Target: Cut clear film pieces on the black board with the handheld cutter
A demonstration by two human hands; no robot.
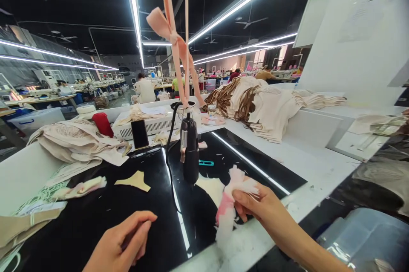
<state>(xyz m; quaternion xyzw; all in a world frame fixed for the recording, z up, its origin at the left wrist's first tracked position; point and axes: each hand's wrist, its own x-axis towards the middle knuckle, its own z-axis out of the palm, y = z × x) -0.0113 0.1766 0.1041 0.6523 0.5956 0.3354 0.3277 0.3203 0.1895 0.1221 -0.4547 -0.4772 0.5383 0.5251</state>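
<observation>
My right hand (255,206) pinches a small bunch of pink and white fabric pieces (230,199) just above the glossy black table (96,221), to the right of a black hand-held tool (189,148) that hangs upright from a pink ribbon (174,37). My left hand (123,242) rests loosely curled near the front edge, with nothing seen in it. A beige cut piece (134,180) lies on the table beyond the left hand. A pale fabric piece (211,186) lies beneath the hanging tool.
A pile of beige garments (76,140) with a red object (102,123) and a dark phone (139,133) sits at the back left. A bigger heap of cream and brown garments (262,105) lies on the white counter (319,165) at the right. Other workers sit far behind.
</observation>
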